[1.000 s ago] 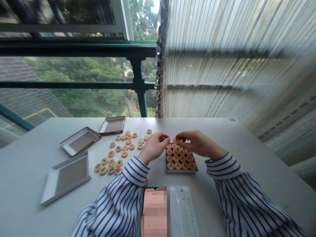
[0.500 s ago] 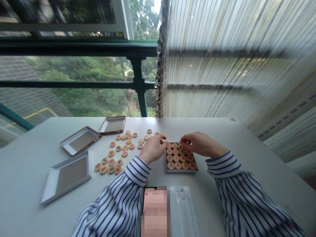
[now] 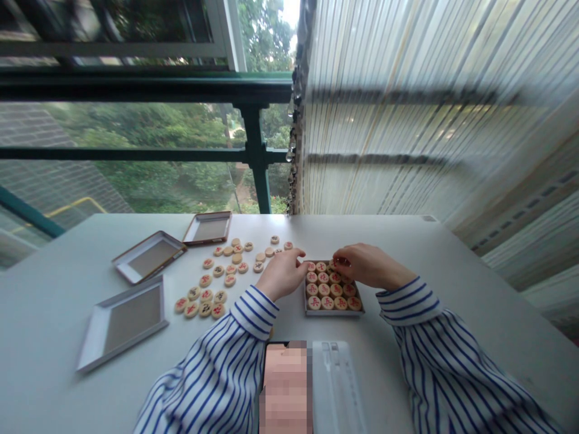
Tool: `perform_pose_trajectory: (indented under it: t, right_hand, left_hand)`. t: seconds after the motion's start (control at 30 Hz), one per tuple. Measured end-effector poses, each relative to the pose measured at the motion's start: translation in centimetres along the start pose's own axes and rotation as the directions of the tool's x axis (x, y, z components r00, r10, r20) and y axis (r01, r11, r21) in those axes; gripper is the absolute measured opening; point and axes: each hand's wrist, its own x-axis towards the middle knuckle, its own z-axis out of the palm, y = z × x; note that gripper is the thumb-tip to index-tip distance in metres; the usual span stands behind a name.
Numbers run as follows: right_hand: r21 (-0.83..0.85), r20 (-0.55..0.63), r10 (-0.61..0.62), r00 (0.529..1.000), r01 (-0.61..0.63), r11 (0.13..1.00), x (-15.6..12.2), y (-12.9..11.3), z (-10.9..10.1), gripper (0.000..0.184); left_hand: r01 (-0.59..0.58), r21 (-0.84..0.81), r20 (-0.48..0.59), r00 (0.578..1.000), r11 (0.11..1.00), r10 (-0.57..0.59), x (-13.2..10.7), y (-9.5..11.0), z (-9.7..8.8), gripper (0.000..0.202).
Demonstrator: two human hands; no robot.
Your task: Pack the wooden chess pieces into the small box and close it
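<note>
Evidently the fine work, as I see it over the head feed, sits at the far row of the shallow box [image 3: 335, 313], which lies flat just right of the tabletop's [image 3: 407, 241] middle, well apart from its far-right corner. Round pieces with red characters fill the box's near rows. My right hand [image 3: 368, 265] arches over the box's far-right corner, thumb and fingers bent toward a red-marked piece [image 3: 333, 263] in that far row; whether they pinch it or merely rest against it, I can't tell. My left hand [image 3: 284, 272] is at the far-left corner, thumb and forefinger parted with nothing visible between them (the other fingers are hidden from me). To settle that piece well, I'd keep it level, press lightly at its rim and let the left thumb steady the row, since a sideways shove could ride it up over its neighbours. I'd also keep the left sleeve [image 3: 253, 313] high, because loose pieces [image 3: 205, 295] spread close by it, from near the tabletop's far edge toward me. Three shallow trays [image 3: 136, 319] lie toward the tabletop's left edge, out of the way of either wrist.
</note>
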Motion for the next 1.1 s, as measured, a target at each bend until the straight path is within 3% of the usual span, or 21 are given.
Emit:
perform_pose_trajectory:
  t: [0.63,1.1]
  right_hand:
    - [-0.021,0.109,0.03,0.994,-0.028,0.999,0.13,-0.31,-0.17,0.029]
    - [-0.006,0.105,0.03,0.994,-0.03,1.0,0.16,0.04,-0.02,0.026]
  left_hand:
    - [0.017,0.052,0.035,0.999,0.998,-0.019,0.04,0.14,-0.14,0.034]
    - [0.013,0.02,0.034,0.999,1.0,-0.014,0.04,-0.02,0.02,0.032]
